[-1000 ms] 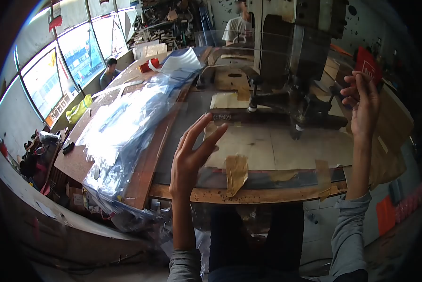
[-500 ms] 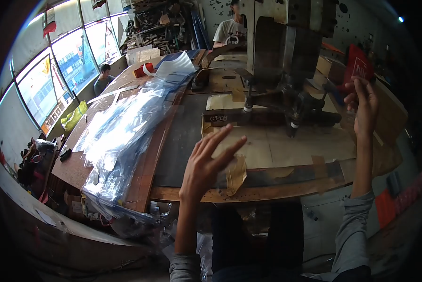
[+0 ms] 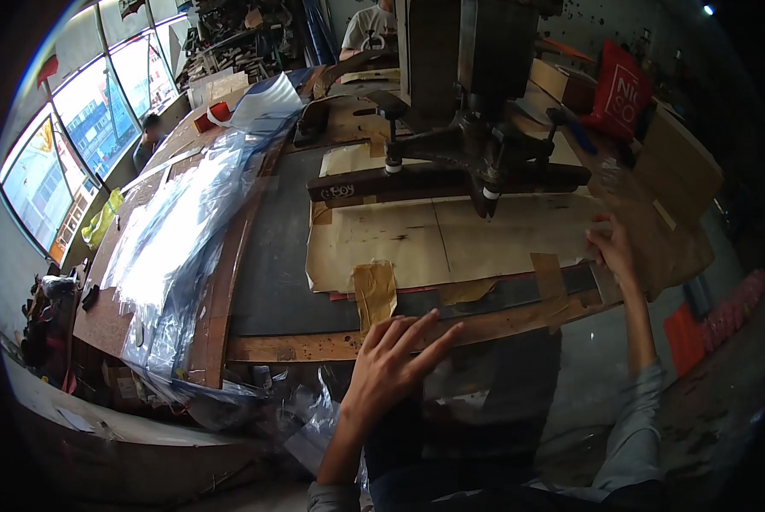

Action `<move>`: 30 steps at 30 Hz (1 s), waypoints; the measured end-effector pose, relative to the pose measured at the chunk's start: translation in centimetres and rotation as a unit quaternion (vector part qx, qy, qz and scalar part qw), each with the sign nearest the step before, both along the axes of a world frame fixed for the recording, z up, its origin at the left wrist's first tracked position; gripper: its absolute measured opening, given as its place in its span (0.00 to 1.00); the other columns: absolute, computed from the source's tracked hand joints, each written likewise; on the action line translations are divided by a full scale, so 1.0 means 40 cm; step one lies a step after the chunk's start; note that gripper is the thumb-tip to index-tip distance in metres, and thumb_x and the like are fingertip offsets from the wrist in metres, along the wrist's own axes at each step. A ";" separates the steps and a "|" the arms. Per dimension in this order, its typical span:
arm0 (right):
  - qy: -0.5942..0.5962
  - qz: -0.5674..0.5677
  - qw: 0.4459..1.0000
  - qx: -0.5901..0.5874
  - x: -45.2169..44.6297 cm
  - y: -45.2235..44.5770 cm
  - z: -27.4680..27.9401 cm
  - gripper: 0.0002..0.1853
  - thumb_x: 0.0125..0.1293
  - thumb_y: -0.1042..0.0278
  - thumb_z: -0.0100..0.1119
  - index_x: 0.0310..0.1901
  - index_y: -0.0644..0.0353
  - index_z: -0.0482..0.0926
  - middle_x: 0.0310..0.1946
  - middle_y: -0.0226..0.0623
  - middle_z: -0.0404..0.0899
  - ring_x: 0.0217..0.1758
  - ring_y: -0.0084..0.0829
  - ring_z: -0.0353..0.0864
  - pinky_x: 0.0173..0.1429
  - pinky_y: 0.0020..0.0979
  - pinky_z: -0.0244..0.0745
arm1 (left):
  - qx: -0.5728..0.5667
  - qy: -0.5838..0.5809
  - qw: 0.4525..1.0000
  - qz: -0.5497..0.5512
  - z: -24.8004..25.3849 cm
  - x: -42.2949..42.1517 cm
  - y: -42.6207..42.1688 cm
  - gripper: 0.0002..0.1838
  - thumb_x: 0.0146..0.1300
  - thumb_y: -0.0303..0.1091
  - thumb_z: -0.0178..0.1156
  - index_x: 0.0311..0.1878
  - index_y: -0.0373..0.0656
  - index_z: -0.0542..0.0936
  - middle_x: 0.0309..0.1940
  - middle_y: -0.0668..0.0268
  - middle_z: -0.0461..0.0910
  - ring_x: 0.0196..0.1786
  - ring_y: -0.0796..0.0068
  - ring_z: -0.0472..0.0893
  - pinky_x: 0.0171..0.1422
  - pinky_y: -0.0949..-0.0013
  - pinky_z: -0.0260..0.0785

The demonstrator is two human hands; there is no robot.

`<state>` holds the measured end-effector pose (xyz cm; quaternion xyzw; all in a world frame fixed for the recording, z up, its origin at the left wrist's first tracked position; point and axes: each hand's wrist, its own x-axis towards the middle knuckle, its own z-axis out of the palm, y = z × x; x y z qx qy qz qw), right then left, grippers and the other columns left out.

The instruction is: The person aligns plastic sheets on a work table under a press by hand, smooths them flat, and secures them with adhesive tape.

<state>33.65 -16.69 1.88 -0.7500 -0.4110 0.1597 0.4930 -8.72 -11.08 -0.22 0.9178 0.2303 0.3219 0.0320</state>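
My left hand (image 3: pixel 395 363) hangs over the table's front edge, its fingers spread and holding nothing. Close beyond its fingertips, a strip of brown tape (image 3: pixel 375 294) lies across the front of a worn cream board (image 3: pixel 382 247). My right hand (image 3: pixel 614 252) is near the board's right end with its fingers loosely bent and apart; I see nothing in them. Above the board is the dark metal crossbar (image 3: pixel 348 189) of a press, with white marks on its left end. A red bag with white letters (image 3: pixel 619 94) stands at the back right.
Clear plastic sheets (image 3: pixel 186 230) cover much of the table's left side. A cardboard box (image 3: pixel 677 166) stands at the right, near a blue item (image 3: pixel 583 136). The press column (image 3: pixel 493 51) rises at the back, where another person (image 3: pixel 370 30) is partly visible.
The view has turned rightward and down. My right hand has come down and away from the red bag, which now stands fully in sight. My left hand has drawn back toward the table's front edge.
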 end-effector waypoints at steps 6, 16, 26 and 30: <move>-0.048 -0.012 0.999 -0.017 0.011 0.149 -0.009 0.09 0.64 0.68 0.61 0.41 0.63 0.76 0.22 0.31 0.80 0.13 0.18 0.69 0.17 0.24 0.60 | -0.057 0.010 0.996 0.064 0.046 0.039 0.045 0.27 0.58 0.32 0.61 0.63 0.62 0.77 0.59 0.65 0.77 0.62 0.63 0.75 0.68 0.56 0.65; -0.248 0.052 0.966 0.057 0.022 0.163 -0.016 0.13 0.68 0.64 0.60 0.44 0.67 0.80 0.34 0.39 0.84 0.39 0.27 0.84 0.44 0.30 0.75 | -0.100 0.017 0.988 0.114 0.041 0.051 0.087 0.21 0.65 0.35 0.56 0.62 0.59 0.78 0.59 0.63 0.78 0.65 0.66 0.74 0.70 0.58 0.61; -0.362 0.188 0.912 -0.043 -0.041 0.069 -0.007 0.21 0.69 0.55 0.58 0.57 0.60 0.79 0.59 0.43 0.77 0.66 0.42 0.72 0.68 0.38 0.67 | -0.108 0.046 0.983 0.141 0.041 0.055 0.088 0.23 0.63 0.37 0.59 0.63 0.59 0.77 0.62 0.63 0.76 0.66 0.63 0.73 0.69 0.56 0.61; -0.382 0.170 0.907 -0.050 -0.031 0.090 -0.022 0.23 0.69 0.54 0.58 0.59 0.59 0.78 0.60 0.41 0.76 0.69 0.41 0.69 0.70 0.39 0.65 | -0.101 0.049 0.983 0.144 0.036 0.060 0.093 0.24 0.63 0.36 0.59 0.64 0.60 0.77 0.63 0.64 0.75 0.67 0.64 0.72 0.70 0.56 0.60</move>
